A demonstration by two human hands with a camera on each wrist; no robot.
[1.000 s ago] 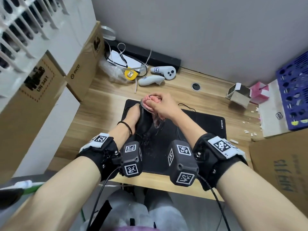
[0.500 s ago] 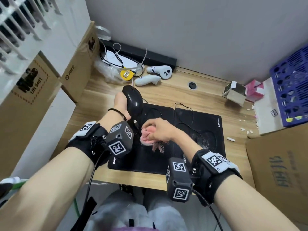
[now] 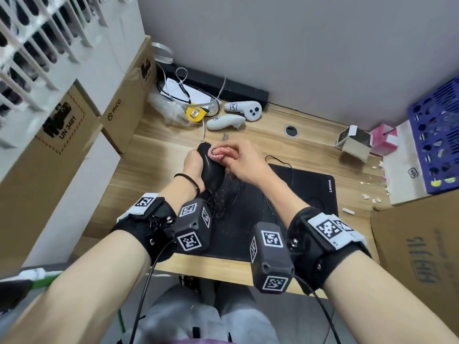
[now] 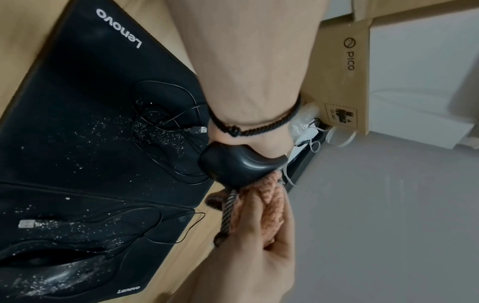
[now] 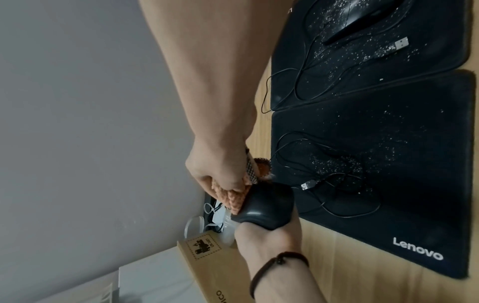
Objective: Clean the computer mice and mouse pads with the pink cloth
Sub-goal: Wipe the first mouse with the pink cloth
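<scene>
My left hand (image 3: 192, 163) grips a black wired mouse (image 3: 211, 170) from below and holds it lifted above the left Lenovo mouse pad (image 3: 236, 219). My right hand (image 3: 246, 160) holds the bunched pink cloth (image 3: 222, 152) and presses it against the mouse's far end. Both wrist views show the cloth (image 4: 272, 205) (image 5: 234, 196) touching the mouse (image 4: 233, 166) (image 5: 267, 207). White specks and the mouse's loose cable with its USB plug (image 5: 308, 184) lie on the left pad (image 5: 388, 164). A second black mouse (image 4: 51, 272) (image 5: 362, 16), dusted with specks, lies on the right pad (image 3: 310, 184).
At the back of the wooden desk lie two white controllers (image 3: 243, 110), a yellow tape measure (image 3: 195, 112) and tangled cables. Cardboard boxes (image 3: 119, 112) line the left; another box (image 3: 422, 244), a blue basket (image 3: 437, 145) and small pink and grey boxes stand right. White crumbs (image 3: 367, 196) dot the desk.
Half a second ago my right hand and the cloth were down over the pad, away from the mouse. They have moved back up onto the mouse's far end. My left hand still holds the mouse.
</scene>
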